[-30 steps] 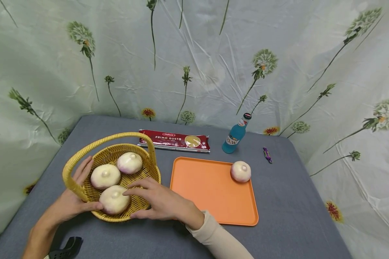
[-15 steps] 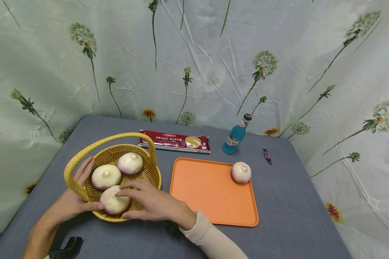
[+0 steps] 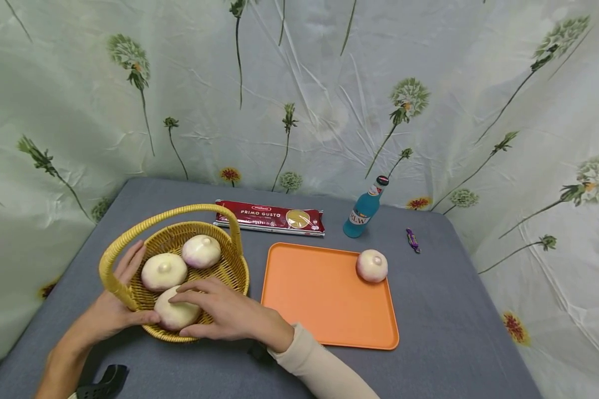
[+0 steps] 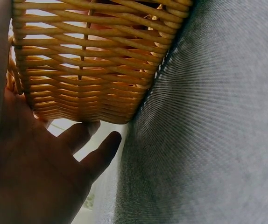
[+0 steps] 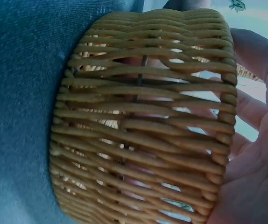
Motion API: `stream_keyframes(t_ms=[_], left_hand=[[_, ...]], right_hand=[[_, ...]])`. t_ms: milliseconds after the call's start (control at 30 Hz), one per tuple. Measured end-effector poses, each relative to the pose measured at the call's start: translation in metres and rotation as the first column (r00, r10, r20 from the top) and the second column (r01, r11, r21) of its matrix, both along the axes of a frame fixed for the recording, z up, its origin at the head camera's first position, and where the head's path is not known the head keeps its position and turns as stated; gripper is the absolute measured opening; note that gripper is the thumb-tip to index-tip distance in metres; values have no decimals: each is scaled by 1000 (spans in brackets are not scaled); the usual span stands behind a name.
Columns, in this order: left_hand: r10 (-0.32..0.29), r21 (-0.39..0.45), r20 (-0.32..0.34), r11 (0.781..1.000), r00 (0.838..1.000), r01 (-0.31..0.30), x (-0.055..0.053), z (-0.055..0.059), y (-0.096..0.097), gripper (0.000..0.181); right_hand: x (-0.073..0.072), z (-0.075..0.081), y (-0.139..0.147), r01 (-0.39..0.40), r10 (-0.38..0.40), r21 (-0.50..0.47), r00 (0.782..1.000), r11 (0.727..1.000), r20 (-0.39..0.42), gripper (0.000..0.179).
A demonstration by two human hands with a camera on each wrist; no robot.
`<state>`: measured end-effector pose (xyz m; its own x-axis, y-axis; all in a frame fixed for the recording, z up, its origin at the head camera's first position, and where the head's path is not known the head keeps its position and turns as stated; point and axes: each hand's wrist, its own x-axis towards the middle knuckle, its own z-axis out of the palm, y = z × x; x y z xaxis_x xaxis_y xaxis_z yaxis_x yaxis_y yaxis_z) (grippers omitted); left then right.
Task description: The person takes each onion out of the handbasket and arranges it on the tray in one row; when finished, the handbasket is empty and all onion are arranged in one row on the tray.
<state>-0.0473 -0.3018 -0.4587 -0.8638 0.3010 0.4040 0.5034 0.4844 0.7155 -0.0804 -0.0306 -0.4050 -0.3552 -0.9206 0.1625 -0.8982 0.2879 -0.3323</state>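
Observation:
A yellow wicker basket (image 3: 242,271) with an arched handle stands on the table at left, holding three white turnips with purplish sides. My left hand (image 3: 105,316) holds its left side, the thumb along the near rim. In the left wrist view, fingers (image 4: 101,156) of that hand spread by the outside of the weave. My right hand (image 3: 229,311) reaches over the near right rim, its bent fingers over the nearest turnip (image 3: 172,315) and its thumb at the rim. Through the weave in the right wrist view its inner fingers are partly hidden. Two more turnips (image 3: 163,271) lie behind.
An orange tray (image 3: 324,293) lies right of the basket, with another turnip (image 3: 371,266) at its far right corner. Behind them are a red Primo Gusto pasta packet (image 3: 269,217), an upright blue bottle (image 3: 361,213) and a purple wrapped candy (image 3: 412,240).
My right hand has moved left, so its fingers now cover more of the nearest turnip. The left hand and the basket have stayed in place.

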Motion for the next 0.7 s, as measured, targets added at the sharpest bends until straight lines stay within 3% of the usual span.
stream_keyframes(t_ms=[467, 700], left_hand=[[-1, 5, -2, 1000, 1000, 1, 0, -1, -1, 141], [0, 8, -3, 1000, 1000, 0, 0, 0, -1, 140]], right_hand=[[-3, -4, -9, 4, -4, -12, 1000, 1000, -4, 48], [-3, -4, -12, 17, -16, 46, 999, 999, -29, 52]])
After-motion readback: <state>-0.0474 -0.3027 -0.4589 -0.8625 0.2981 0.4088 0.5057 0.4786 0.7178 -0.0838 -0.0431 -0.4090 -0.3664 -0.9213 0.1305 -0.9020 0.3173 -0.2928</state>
